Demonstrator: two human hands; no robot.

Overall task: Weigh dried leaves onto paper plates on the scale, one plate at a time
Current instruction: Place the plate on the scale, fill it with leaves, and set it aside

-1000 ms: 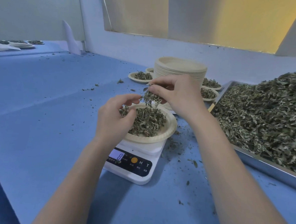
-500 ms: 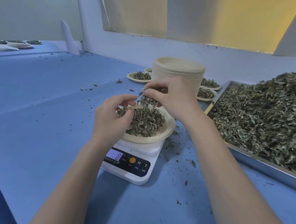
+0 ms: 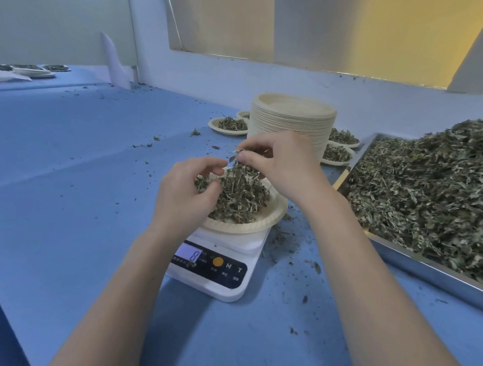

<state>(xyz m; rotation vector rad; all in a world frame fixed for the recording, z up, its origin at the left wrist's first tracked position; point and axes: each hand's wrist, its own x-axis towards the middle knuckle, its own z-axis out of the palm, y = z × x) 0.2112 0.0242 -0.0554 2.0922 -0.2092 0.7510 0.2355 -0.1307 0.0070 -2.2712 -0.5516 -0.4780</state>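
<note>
A white kitchen scale (image 3: 215, 269) stands on the blue table, its display showing 8. On it sits a cream paper plate (image 3: 263, 222) heaped with dried green leaves (image 3: 239, 197). My left hand (image 3: 185, 196) is over the plate's left side, its curled fingers in the leaves. My right hand (image 3: 281, 162) hovers just above the heap and pinches a small tuft of leaves between thumb and fingers. A metal tray (image 3: 416, 264) on the right holds a big mound of dried leaves (image 3: 432, 194).
A tall stack of empty paper plates (image 3: 292, 121) stands behind the scale. Filled plates (image 3: 229, 125) lie left of the stack and others (image 3: 338, 154) right of it. Leaf crumbs litter the blue table (image 3: 78, 201). More plates (image 3: 35, 71) sit far left.
My right hand has dropped part of its tuft onto the heap and holds less now. My left hand has stayed at the plate's left side. The display still reads 8.
</note>
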